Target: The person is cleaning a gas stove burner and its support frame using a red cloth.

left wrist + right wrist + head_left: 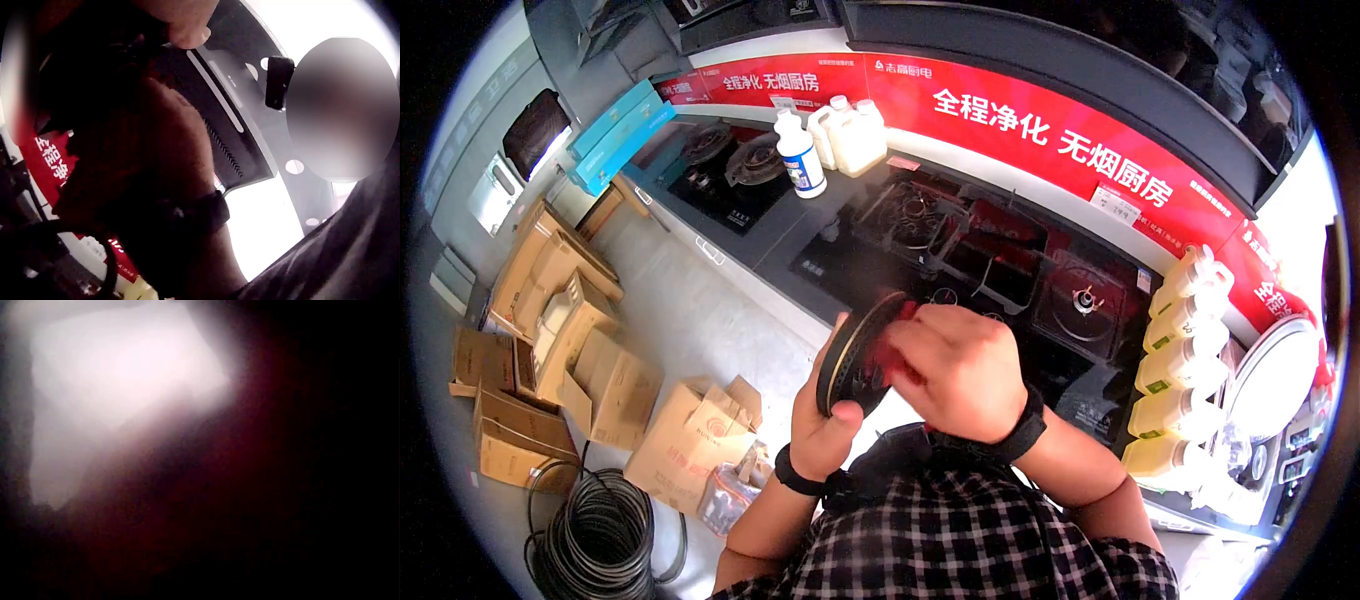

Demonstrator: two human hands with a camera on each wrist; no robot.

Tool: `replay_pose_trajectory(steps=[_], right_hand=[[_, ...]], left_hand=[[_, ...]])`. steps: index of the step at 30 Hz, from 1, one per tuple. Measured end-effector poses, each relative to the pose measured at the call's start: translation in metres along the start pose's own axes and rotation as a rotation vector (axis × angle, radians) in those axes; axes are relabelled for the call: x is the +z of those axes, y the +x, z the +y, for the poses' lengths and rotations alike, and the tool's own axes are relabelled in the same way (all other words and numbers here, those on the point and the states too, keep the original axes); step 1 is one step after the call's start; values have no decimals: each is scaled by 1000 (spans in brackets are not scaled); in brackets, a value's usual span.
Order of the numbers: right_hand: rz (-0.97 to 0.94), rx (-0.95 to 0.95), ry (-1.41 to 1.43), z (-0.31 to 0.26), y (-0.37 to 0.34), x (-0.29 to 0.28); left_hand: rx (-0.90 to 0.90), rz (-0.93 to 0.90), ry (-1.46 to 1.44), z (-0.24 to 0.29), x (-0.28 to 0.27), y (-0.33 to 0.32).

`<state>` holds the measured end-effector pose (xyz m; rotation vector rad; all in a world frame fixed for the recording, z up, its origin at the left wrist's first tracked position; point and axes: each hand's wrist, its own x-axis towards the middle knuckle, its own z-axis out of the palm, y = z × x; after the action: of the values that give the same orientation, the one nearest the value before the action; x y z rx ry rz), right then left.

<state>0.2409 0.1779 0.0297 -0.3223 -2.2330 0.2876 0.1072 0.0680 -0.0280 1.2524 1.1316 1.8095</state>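
Observation:
In the head view a round black disc-shaped part (836, 372) with a thin gold-coloured rim stands tilted on edge. The left hand (822, 428) grips it from the left, thumb at its lower edge. Against its other face the right hand (965, 372), fingers curled, holds something dark red and blurred, apparently a cloth (894, 362). The left wrist view shows the right hand (169, 137) in deep shadow, with a black band at its wrist. Only blurred light and dark red appear in the right wrist view, where no hand can be made out.
A black glass cooktop (990, 262) with burners lies beyond the hands. White jugs (855, 140) and a white bottle (801, 155) stand at its back, and several yellow jugs (1170, 400) line the right. Cardboard boxes (615, 395) and a coiled black hose (595, 535) lie on the left floor.

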Motion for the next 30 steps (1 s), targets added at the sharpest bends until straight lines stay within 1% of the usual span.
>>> replay_pose_trajectory(steps=[1,2,4,6,7,8,10,13,16,17,18,20,22,23,24,25,26,27,28,29,30], right_hand=[[-26,-46,8,-7,2,-2],[-52,-94,16,-12,2,-3],[-26,-87,47,-10,2,-3],[-5,-82,79,-5,1,-1],[12,-51,51,0,1,0],[19,20,16,1,2,-4],[25,68,-9,7,-1,1],[16,13,11,1,-1,0],[-17,-140,23,-6,0,2],[-41,-199,-5,-9,-6,10],[12,-220,-29,-10,-8,13],[-57,-154,42,-3,-4,7],[5,-63,50,1,1,4],[-2,36,7,4,1,2],[23,77,-44,9,2,-1],[-20,93,-94,14,1,-2],[-63,110,-145,18,-1,-3],[-94,146,-102,20,-3,-7],[-71,156,-47,21,-3,-11],[-49,163,10,22,-3,-15],[-28,170,71,22,-3,-17]], left_hand=[[12,-13,16,0,-1,-1],[-28,8,-12,1,1,2],[1,-14,-58,3,0,5],[27,3,-26,-2,-2,3],[38,22,-10,-4,-2,0],[44,22,-3,-4,-2,-1],[59,16,8,-2,-1,0],[35,-16,17,-5,-5,1],[18,-8,28,-8,-5,3],[15,-2,27,-9,-5,5],[20,-11,28,-9,-5,5],[29,-29,31,-8,-7,5],[45,-5,34,-6,-6,5],[43,12,14,-1,-3,5],[43,29,-7,1,-2,6],[40,61,-65,-3,-5,5],[32,99,116,-1,-12,5],[41,77,10,-2,-17,6],[48,56,-96,-3,-20,8],[60,94,-144,0,-17,9],[55,92,-187,1,-18,9]])
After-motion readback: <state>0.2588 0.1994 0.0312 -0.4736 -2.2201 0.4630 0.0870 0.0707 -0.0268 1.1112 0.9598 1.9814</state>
